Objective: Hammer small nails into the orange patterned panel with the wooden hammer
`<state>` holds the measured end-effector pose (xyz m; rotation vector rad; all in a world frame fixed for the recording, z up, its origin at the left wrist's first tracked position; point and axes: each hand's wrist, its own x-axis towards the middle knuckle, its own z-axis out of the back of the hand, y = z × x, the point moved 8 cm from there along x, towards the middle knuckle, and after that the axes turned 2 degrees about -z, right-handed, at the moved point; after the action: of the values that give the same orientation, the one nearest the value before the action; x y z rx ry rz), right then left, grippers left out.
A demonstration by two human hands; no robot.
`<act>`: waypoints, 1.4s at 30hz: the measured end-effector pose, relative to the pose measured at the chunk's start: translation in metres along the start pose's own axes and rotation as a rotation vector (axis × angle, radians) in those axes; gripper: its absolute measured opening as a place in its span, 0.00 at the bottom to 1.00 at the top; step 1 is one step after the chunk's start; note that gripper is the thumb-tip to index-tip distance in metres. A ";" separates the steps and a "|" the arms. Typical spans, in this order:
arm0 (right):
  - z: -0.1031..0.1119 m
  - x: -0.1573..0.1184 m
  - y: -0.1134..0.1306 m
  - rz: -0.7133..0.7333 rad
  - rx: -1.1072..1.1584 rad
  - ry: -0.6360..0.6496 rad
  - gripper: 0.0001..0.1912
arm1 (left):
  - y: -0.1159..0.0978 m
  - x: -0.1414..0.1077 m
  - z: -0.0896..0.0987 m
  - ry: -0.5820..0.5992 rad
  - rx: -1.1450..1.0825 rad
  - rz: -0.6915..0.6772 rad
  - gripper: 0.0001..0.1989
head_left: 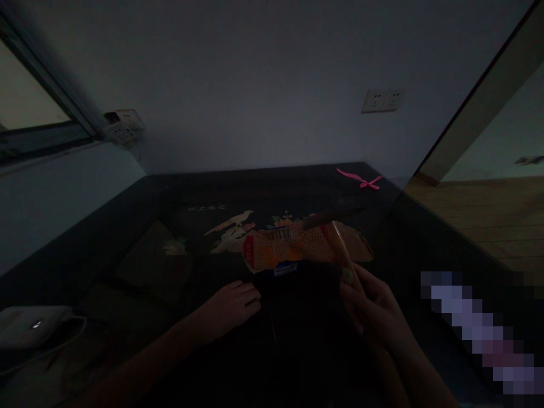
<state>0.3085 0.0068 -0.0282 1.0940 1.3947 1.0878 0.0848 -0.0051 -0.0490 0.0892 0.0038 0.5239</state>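
My right hand [374,303] grips the light wooden handle [342,246] of a long tool, which slants up and away from me. A dark, narrow, blurred head [335,215] lies across the handle's top; its exact kind is hard to make out. Behind it, on the dark table [204,190], is an orange packet [276,249] with red ends and dark spots, a blue part with a white label showing at its near edge. My left hand [238,304] rests on the tabletop just in front of the packet, fingers loosely bent and holding nothing.
A pink ribbon [363,181] lies at the far right corner. At the left edge sits a white device [34,326] with a cable. Wall sockets [381,101] are above the table. A pixelated patch [480,334] covers something at right. The scene is very dim.
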 end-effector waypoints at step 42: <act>0.002 0.005 -0.002 -0.012 -0.032 -0.069 0.30 | 0.100 0.104 0.069 -0.660 -0.782 0.402 0.04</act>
<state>0.3102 0.0116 -0.0308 1.0888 1.3235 1.0516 0.1268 0.1276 0.0303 -0.5151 -0.8728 0.8442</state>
